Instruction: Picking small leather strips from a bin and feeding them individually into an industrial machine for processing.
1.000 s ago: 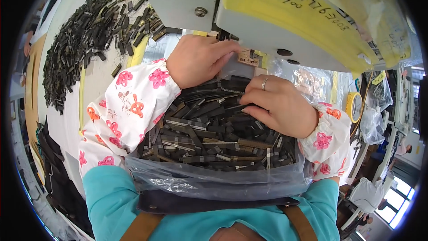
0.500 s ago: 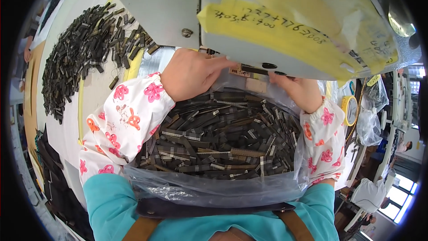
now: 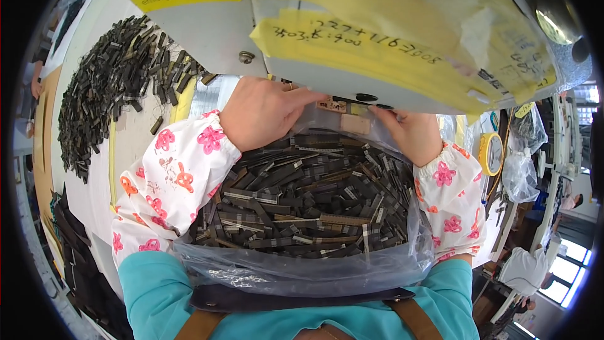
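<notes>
My left hand (image 3: pixel 261 112) reaches in under the machine housing, its index finger stretched out and its other fingers bent beneath. The tip of that finger is at the left end of a narrow dark strip (image 3: pixel 347 101). My right hand (image 3: pixel 415 133) pinches the right end of this strip between thumb and fingers, partly hidden by the housing. Below both hands lies a clear plastic bag (image 3: pixel 302 275), open and filled with many short dark strips (image 3: pixel 302 198), some with pale bands. A small wooden block (image 3: pixel 355 124) sits between the hands.
A grey machine housing (image 3: pixel 220 43) with yellow tape hangs over the work. At the left, a large heap of small dark pieces (image 3: pixel 107 88) lies on the pale table (image 3: pixel 94 214). A yellow tape roll (image 3: pixel 483 154) and a clear bag (image 3: pixel 521 176) are at the right.
My view has shifted slightly, so the housing appears lower and further left. Both hands stay by the dark strip, with the right hand a little nearer the left.
</notes>
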Demonstrator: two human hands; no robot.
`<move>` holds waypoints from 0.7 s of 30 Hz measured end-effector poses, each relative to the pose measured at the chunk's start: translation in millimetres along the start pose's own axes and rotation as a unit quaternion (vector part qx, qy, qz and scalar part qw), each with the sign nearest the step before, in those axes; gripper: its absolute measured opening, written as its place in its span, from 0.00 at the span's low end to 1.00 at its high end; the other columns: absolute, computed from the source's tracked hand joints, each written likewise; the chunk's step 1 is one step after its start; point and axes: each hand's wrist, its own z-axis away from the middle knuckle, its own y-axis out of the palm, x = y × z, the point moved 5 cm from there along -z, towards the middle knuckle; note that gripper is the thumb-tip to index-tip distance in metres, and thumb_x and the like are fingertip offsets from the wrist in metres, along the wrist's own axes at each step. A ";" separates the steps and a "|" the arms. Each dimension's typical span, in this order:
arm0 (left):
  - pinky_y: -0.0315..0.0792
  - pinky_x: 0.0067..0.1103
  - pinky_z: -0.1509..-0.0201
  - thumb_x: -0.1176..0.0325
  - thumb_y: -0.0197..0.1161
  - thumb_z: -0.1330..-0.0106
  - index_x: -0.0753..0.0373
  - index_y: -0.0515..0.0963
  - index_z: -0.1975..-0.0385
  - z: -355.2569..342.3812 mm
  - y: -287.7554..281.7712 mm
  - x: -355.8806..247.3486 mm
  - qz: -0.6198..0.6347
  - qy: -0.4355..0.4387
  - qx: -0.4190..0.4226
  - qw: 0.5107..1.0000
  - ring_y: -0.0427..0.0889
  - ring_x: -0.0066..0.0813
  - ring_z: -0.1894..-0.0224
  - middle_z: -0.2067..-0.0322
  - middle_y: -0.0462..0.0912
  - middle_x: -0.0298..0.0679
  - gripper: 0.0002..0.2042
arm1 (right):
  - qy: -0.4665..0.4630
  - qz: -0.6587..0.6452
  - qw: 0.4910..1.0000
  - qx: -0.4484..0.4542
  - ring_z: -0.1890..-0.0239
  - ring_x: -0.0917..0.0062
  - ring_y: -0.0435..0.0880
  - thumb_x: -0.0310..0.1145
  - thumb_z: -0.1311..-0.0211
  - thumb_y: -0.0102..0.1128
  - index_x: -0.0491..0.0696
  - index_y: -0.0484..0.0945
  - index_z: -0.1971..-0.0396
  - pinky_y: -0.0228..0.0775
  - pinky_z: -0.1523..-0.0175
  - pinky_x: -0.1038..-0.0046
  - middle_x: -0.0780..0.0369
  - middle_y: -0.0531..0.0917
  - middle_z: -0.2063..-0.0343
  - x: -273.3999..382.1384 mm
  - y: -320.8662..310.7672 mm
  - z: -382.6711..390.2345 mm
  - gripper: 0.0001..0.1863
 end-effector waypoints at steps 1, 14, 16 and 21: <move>0.70 0.28 0.79 0.73 0.56 0.50 0.51 0.79 0.63 -0.2 0.0 -0.9 0.000 0.001 0.000 1.000 0.77 0.37 0.82 0.81 0.79 0.41 0.14 | 0.001 0.001 1.000 -0.001 0.78 0.67 0.76 0.29 0.51 0.61 0.42 0.79 0.70 0.67 0.70 0.70 0.56 0.79 0.78 -1.2 2.4 1.5 0.08; 0.72 0.28 0.71 0.73 0.59 0.56 0.54 0.80 0.68 -14.2 4.6 -14.0 -0.027 0.056 -0.036 0.997 0.78 0.37 0.68 0.71 0.78 0.38 0.13 | -0.099 0.037 0.992 -0.070 0.77 0.63 0.77 0.26 0.56 0.64 0.41 0.79 0.83 0.68 0.71 0.68 0.56 0.78 0.79 14.1 6.6 -6.5 0.05; 0.72 0.28 0.72 0.73 0.59 0.56 0.53 0.80 0.68 -14.0 6.2 -13.4 -0.023 0.041 -0.032 0.998 0.79 0.36 0.69 0.72 0.79 0.37 0.13 | -0.096 0.018 0.993 -0.067 0.76 0.63 0.77 0.26 0.56 0.64 0.41 0.79 0.81 0.68 0.70 0.68 0.56 0.78 0.78 17.9 8.4 -8.1 0.04; 0.72 0.27 0.74 0.75 0.58 0.57 0.52 0.79 0.70 -8.9 4.2 -11.4 -0.015 0.041 -0.032 0.999 0.78 0.35 0.74 0.74 0.78 0.34 0.13 | -0.058 -0.046 0.995 -0.061 0.69 0.62 0.77 0.21 0.56 0.60 0.42 0.79 0.69 0.69 0.65 0.67 0.55 0.78 0.72 15.0 15.5 -7.0 0.10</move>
